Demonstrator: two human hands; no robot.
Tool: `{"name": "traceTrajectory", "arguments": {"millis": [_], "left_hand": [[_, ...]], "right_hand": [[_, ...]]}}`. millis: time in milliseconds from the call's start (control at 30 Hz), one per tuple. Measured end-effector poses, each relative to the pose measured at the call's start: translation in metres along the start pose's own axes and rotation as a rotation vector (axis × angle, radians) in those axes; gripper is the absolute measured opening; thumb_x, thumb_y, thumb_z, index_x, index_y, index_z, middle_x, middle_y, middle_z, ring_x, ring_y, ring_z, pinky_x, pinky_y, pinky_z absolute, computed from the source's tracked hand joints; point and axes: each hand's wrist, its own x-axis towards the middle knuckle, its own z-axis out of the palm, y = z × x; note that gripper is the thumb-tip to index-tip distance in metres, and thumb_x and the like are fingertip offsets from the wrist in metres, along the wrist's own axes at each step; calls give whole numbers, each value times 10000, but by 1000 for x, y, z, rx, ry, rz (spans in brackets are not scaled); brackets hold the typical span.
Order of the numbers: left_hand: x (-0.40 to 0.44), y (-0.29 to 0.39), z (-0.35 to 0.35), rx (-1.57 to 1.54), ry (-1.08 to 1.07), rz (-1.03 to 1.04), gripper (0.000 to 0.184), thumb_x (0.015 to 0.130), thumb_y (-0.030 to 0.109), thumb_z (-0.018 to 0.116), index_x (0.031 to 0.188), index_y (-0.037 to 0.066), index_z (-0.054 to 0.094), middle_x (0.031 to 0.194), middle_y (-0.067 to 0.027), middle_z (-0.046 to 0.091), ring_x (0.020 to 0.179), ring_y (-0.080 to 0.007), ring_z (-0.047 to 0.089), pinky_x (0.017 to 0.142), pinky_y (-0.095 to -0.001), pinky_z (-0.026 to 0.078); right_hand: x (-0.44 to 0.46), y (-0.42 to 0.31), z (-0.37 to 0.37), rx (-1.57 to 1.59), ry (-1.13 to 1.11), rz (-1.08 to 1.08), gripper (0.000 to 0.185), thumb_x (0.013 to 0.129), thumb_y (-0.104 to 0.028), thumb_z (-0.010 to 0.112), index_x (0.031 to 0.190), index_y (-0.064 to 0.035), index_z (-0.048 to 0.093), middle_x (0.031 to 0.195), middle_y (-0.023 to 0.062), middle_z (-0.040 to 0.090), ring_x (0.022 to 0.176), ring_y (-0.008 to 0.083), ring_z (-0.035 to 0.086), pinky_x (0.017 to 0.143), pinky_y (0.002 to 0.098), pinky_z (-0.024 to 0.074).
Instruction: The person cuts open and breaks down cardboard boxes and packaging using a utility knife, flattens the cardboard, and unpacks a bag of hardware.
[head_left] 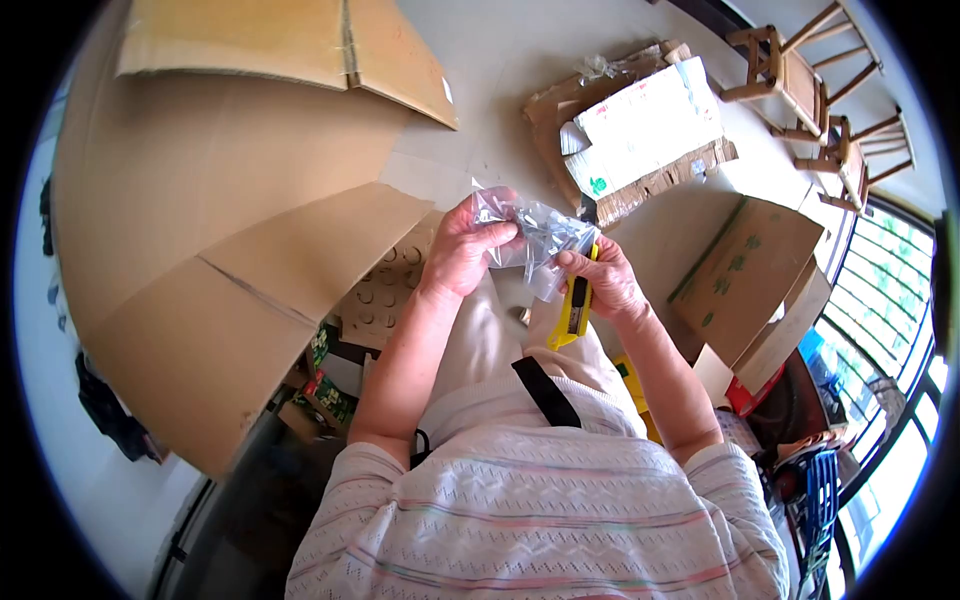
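1. Bag [540, 232] of clear plastic is held between both hands, in front of the torso and above the legs. It is crumpled and contains small, shiny pieces; their exact type cannot be told.
2. Left hand [472, 247]: closed in a narrow grip on the left side of the bag, with the thumb lying over the plastic.
3. Right hand [604, 276]: closed on the right edge of the bag and on a yellow utility knife [576, 300]. The knife hangs below the thumb at a slant, its lower end pointing toward the near side. Whether the blade is extended cannot be told.
4. Black strap [546, 392] lies at a slant across the near part of the lap.
5. Large cardboard sheet [215, 170] with creased flaps occupies the left side, from far to near. A panel with round marks [385, 290] is located beside the left forearm, partly hidden by it.
6. Stack of flattened cardboard [560, 115] lies on the floor [470, 60] at the far side, right of center. A white sheet [650, 125] with a green mark rests on top.
7. Open cardboard box [755, 262] with green print stands to the right, well apart from the right hand.
8. Two wooden chairs [800, 85] [853, 165] stand at the far right, near a barred window [880, 270].
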Motion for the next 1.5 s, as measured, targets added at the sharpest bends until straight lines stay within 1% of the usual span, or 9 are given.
{"name": "traceTrajectory", "arguments": {"millis": [167,267,567,767,867,1067,1300,1433,1500], "left_hand": [[-23,5,26,-187,-31,74,381,769,-8,623,1135,26,518,965,-71,601,878,-171,596,753,-316,523],[-28,-1,36,-145,-90,77,399,783,-33,581,1170,17,497,994,-86,604,921,-202,591,796,-364,503],[-64,13,50,-55,-94,262,347,796,-32,553,1140,-4,512,1004,-139,609,914,-242,604,759,-355,505],[-95,24,49,14,-300,425,377,841,170,562,1143,-46,496,1062,-185,587,974,-285,585,810,-396,488],[-103,18,37,-223,-317,401,457,850,255,562,1168,-61,476,1096,-186,574,978,-274,583,818,-386,483],[-121,31,63,-38,-149,342,474,823,251,623,1167,-51,500,1009,-95,614,896,-157,587,793,-293,460],[-130,26,81,236,-11,276,240,803,184,656,945,-8,631,815,-26,628,721,-87,559,658,-241,453],[-154,28,74,304,84,351,188,806,162,654,895,-3,642,755,-12,622,696,-70,548,632,-237,451],[-182,43,67,438,134,402,179,808,151,649,888,-8,641,751,-11,621,697,-69,548,630,-234,451]], "right_hand": [[-10,-29,7,-127,-75,16,161,760,-126,702,894,-91,619,772,22,643,587,81,566,506,214,486],[-20,-49,14,-201,-129,33,154,761,-116,700,885,-88,613,750,12,631,580,85,563,510,212,483],[-35,-80,24,-301,-166,-54,105,771,-108,690,840,-81,616,707,-16,600,588,75,542,532,206,447],[-37,-103,47,-371,-345,-102,59,802,-113,659,839,-80,627,726,-17,596,658,69,523,604,208,422],[-40,-111,61,-402,-406,-43,65,794,-83,654,847,-62,623,690,16,588,585,106,538,553,227,439],[-37,-110,77,-459,-537,3,118,790,-30,635,906,-49,626,701,26,592,557,106,547,517,228,450],[-36,-106,89,-547,-666,-59,143,799,-26,610,940,-48,603,756,16,593,589,101,546,530,234,443],[-26,-93,78,-485,-502,-85,173,819,-56,588,987,-22,559,714,36,544,587,114,518,519,247,436],[-31,-99,80,-499,-451,59,201,840,-58,554,1037,-36,521,689,42,518,572,123,505,500,258,435]]}}
